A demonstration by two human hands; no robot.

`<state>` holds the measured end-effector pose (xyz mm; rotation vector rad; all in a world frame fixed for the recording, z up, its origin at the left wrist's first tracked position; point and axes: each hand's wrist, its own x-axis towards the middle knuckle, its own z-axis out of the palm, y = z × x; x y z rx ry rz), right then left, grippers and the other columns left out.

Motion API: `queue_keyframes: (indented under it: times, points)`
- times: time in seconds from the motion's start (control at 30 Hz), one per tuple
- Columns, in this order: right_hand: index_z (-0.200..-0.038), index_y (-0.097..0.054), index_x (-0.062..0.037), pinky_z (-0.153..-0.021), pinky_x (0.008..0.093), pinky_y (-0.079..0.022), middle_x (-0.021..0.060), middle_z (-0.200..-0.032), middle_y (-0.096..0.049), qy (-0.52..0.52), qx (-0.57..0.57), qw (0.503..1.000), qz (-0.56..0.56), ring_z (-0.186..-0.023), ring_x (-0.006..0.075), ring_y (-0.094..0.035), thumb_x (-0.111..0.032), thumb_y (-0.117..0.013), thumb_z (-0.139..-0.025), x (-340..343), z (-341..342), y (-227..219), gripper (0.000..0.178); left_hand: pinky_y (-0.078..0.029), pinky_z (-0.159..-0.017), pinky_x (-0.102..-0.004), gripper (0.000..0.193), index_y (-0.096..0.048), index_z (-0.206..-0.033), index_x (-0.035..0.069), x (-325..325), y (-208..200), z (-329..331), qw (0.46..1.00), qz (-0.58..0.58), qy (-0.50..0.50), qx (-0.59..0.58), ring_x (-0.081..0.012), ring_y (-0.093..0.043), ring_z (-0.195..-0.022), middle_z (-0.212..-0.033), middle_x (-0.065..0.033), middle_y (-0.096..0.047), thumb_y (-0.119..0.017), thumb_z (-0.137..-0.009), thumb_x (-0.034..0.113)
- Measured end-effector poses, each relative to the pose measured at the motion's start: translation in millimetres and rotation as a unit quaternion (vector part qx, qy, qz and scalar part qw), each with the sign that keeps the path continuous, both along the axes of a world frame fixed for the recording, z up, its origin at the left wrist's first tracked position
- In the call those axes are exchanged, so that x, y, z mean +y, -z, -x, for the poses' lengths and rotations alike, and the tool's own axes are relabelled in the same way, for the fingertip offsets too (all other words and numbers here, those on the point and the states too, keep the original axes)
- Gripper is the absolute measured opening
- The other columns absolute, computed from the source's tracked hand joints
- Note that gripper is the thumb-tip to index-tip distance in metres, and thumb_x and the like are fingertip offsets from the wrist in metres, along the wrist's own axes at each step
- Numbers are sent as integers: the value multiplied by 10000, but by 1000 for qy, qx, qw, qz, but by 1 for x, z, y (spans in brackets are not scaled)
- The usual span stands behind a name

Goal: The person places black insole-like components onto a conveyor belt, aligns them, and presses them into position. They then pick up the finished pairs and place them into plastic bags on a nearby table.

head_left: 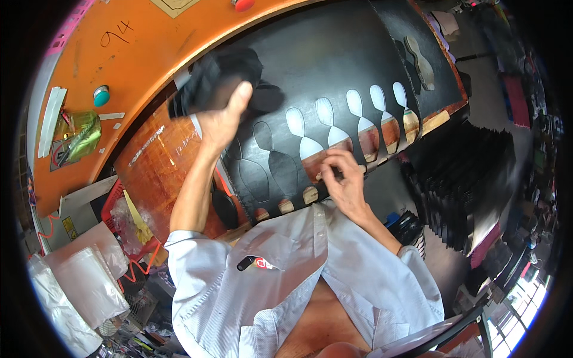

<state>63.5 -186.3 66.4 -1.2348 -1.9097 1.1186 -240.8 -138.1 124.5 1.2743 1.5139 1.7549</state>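
Observation:
My left hand (224,122) is raised over the far left of a black board (334,51), its thumb up and its fingers wrapped round a blurred bundle of black pieces (224,74). Sole-shaped areas run in a row along the board's near side. Several are whitish at the far part and brown at the near part, like this sole shape (296,122). Toward the left lie black sole shapes (283,170). My right hand (347,182) is bent over the near end of a brown-and-white shape, thumb and fingers drawn together. What they pinch, if anything, is hidden.
A grey sole-shaped piece (421,62) lies at the board's far right. Beyond the board curves an orange table (161,39) with a teal-topped round item (101,95). Stacked black sheets (462,179) stand at right. Plastic bags (89,268) and a red crate (113,200) are at left.

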Motion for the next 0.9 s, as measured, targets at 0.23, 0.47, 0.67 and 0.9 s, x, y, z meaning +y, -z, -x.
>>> queue_keyframes:
  times: [0.23, 0.47, 0.67, 0.9]
  points:
    - [-965, -757, 47, -696, 260, -553, 36, -910, -757, -157, 189, 871, 425, -818, 62, -674, 26, -755, -878, 5, 36, 56, 89, -373, -1245, -525, 765, -625, -1391, 108, -56, 46, -16, 859, 1, 362, 362, -299, -534, -1416, -1434, -113, -611, -891, -673, 94]
    - [-985, -754, 7, -700, 241, -549, 0, -916, -741, -142, 240, 809, 517, -799, 50, -663, 59, -683, -937, 17, 25, 67, 101, -366, -1243, -505, 902, -528, -1470, 57, -61, 64, -15, 812, 27, 410, 413, -325, -526, -1399, -1450, -130, -564, -869, -643, 175]
    - [-1212, -604, 42, -863, 269, -513, 30, -1052, -660, -217, 145, 893, 368, -955, 61, -567, -95, -653, -1004, 16, 24, 27, 254, -385, -1231, -507, 745, -602, -1409, 44, -49, 64, -16, 804, 27, 390, 449, -304, -600, -1314, -1391, -126, -627, -829, -704, 133]
    - [-934, -653, 35, -810, 430, -558, 183, -1076, -714, -72, -21, 997, -19, -962, 346, -702, -54, -744, -906, -1, 25, -29, 131, -557, -980, -412, 516, -689, -1212, 22, -37, 32, -3, 979, 181, 93, 28, -234, -695, -1054, -1144, -99, -735, -861, -801, 283]
